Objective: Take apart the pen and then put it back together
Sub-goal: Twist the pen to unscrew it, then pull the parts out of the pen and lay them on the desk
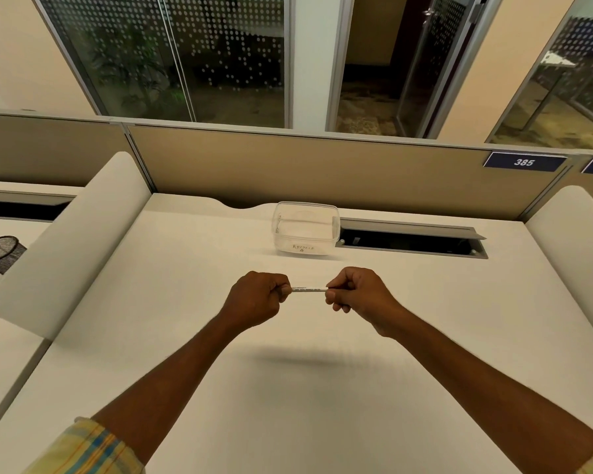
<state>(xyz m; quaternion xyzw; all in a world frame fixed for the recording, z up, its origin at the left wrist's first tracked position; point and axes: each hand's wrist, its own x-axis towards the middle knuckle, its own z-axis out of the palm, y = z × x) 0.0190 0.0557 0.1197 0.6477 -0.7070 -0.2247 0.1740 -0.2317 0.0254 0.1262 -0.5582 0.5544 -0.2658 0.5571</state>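
Note:
A thin white pen [308, 289] with small dark print runs level between my two fists, held above the white desk [192, 336]. My left hand [258, 299] is closed around the pen's left end. My right hand [355, 295] is closed around its right end. Only the short middle stretch of the barrel shows; both ends are hidden inside my fingers. I cannot tell whether the pen is in one piece.
A clear plastic tub [305, 229] labelled "Recycle" stands at the back of the desk, beside an open cable slot [411, 239]. Rounded white dividers [69, 244] flank the desk. A black mesh cup [1, 253] sits on the neighbouring desk at left.

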